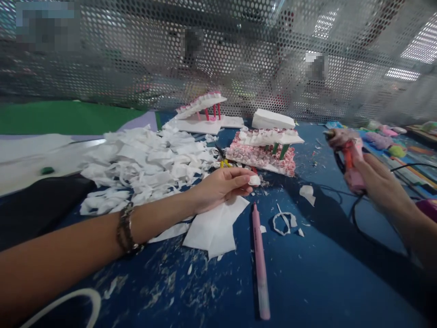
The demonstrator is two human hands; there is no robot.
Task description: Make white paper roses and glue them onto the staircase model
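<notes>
Between the thumb and fingers of my left hand [227,187] is a small rolled white paper piece [254,180]. White paper sheets [215,228] lie on the table under that hand. My right hand [378,182] grips a pink hot glue gun [355,164], held up off the table with its nozzle pointing left. A pink marker [260,264] lies in front of me, its tip toward my left hand. Just behind my left hand stands a small model [261,150] with a base covered in pink-and-white paper rosettes and a slanted top on green posts.
A big heap of white paper scraps [153,159] spreads at the left, beside a black item [44,205]. Yellow-handled scissors [223,162] lie by the heap. Another model with red posts [205,111] stands farther back, before a perforated metal screen [136,59]. A black cord [358,228] trails at right.
</notes>
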